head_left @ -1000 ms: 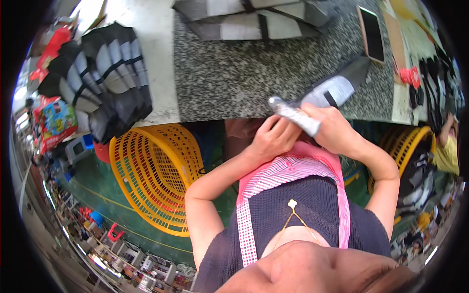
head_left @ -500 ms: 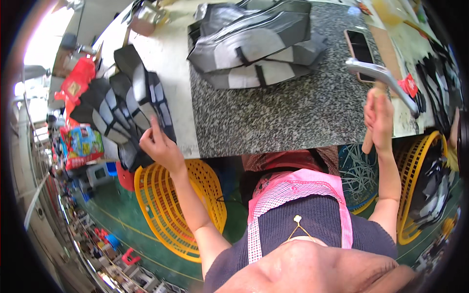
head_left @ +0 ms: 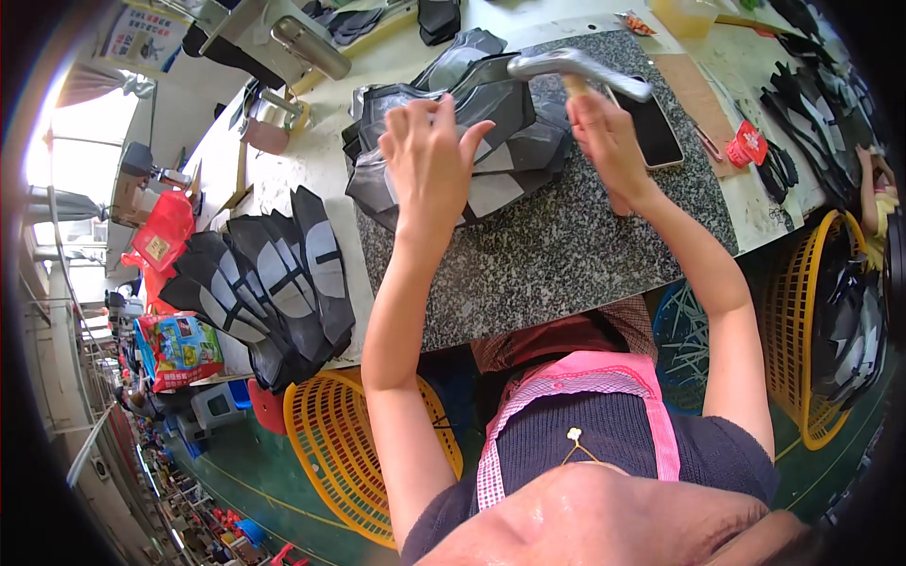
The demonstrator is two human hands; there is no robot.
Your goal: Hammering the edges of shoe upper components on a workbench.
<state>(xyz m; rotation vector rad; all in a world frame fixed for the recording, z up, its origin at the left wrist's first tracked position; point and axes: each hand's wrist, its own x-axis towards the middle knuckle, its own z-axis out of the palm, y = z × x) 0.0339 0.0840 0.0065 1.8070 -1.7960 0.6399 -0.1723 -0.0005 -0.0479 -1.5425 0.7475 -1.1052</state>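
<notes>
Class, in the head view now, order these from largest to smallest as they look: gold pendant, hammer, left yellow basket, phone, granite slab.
1. Granite slab
2. Left yellow basket
3. Phone and hammer: too alike to rank; the right hand hides part of the handle
4. Gold pendant

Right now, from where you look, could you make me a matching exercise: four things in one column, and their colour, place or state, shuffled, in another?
1. Hammer
2. Left hand
3. Phone
4. Apron

A. Pink
B. Lying flat, its screen dark
C. Gripped in the right fingers
D. Spread out in front of the stacked grey-and-black pieces

Right pairs: 1-C, 2-D, 3-B, 4-A.
</notes>
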